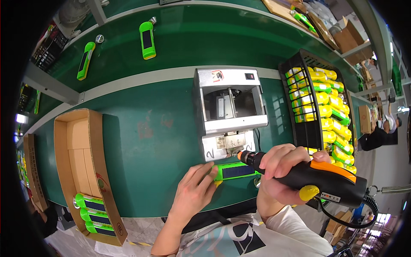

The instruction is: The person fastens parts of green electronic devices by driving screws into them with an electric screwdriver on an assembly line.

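In my right hand [284,171] is a black electric screwdriver [338,182] with an orange lever, held nearly level and pointing left. Its tip is at the front outlet of a silver screw feeder [229,124], just above the work. My left hand [195,188] grips the left end of a green flashlight [237,171] with a dark solar panel facing up. That flashlight lies crosswise in front of the feeder, and its right end passes beneath the screwdriver and my right hand. Whether a screw sits on the bit is too small to tell.
At the right stands a black crate [302,128] full of yellow-green flashlights. A cardboard box [92,158] at the left holds several green flashlights. Two more flashlights [147,40] lie on the green strip beyond the metal rail. A cable [372,210] hangs from the screwdriver.
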Tool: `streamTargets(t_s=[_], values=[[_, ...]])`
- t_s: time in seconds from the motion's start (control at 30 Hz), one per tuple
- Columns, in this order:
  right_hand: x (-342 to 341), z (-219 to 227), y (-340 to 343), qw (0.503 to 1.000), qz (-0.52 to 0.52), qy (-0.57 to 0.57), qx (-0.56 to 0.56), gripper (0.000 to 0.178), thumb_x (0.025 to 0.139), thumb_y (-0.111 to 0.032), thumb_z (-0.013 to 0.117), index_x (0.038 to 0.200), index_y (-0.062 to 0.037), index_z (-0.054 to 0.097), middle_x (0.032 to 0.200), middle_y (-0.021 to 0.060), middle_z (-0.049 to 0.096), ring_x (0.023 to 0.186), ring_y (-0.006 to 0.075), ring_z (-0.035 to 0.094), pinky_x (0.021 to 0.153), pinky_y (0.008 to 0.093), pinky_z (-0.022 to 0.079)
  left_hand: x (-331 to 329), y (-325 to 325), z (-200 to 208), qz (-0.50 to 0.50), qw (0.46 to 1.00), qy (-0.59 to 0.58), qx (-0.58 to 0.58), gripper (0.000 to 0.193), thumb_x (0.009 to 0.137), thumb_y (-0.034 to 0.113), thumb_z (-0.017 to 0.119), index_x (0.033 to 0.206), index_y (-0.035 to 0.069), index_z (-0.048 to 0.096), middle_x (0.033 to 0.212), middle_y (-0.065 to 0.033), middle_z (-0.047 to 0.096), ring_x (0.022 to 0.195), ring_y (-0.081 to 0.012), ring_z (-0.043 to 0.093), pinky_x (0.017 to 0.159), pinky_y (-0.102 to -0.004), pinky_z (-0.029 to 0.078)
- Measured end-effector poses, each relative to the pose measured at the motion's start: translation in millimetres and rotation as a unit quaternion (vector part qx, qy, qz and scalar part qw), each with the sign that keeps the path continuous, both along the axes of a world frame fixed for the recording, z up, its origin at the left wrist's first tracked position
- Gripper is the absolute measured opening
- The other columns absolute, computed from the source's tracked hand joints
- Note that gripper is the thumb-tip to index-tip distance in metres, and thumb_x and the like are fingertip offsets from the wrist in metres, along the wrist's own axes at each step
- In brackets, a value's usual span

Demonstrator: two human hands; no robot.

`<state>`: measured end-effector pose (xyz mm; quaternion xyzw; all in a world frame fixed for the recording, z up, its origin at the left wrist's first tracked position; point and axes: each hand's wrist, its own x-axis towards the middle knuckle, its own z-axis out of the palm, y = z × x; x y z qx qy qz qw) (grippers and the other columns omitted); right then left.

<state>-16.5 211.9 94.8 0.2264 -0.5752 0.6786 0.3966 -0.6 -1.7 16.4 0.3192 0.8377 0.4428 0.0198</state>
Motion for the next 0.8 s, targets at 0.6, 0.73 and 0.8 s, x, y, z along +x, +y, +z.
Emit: streamTargets(t_s=[0.6,0.73,0.8], values=[[1,20,-21,0.991,0.024,-0.122,0.044,0.045,0.106,-0.045,0.059,0.128,-0.0090,0.044,0.077,0.0157,0.063,0.054,0.0273,0.061,0.055,0.0440,0.055,-4,-3,1,-0.001,1.000,0.007,-0.007,0.045,0.073,0.004,0.084,0.117,0.001,0.071,0.126,-0.0121,0.070,0.108,-0.0330,0.068,0.090,-0.0429,0.059],[12,17,-28,0.982,-0.052,-0.180,0.025,0.060,0.101,-0.055,0.064,0.130,-0.0097,0.038,0.073,0.0103,0.058,0.052,0.0222,0.057,0.052,0.0390,0.053,0,-4,-2,0.003,1.000,0.026,-0.014,0.046,0.074,0.005,0.084,0.118,0.002,0.071,0.126,-0.0101,0.070,0.109,-0.0312,0.066,0.091,-0.0425,0.058],[14,9,-30,0.984,-0.061,-0.170,0.007,0.063,0.100,-0.057,0.062,0.131,-0.0093,0.036,0.072,0.0088,0.056,0.049,0.0198,0.055,0.049,0.0370,0.052,0,-2,-2,0.004,0.999,0.031,-0.018,0.046,0.074,0.004,0.083,0.118,0.002,0.071,0.126,-0.0094,0.070,0.110,-0.0308,0.066,0.092,-0.0425,0.058]])
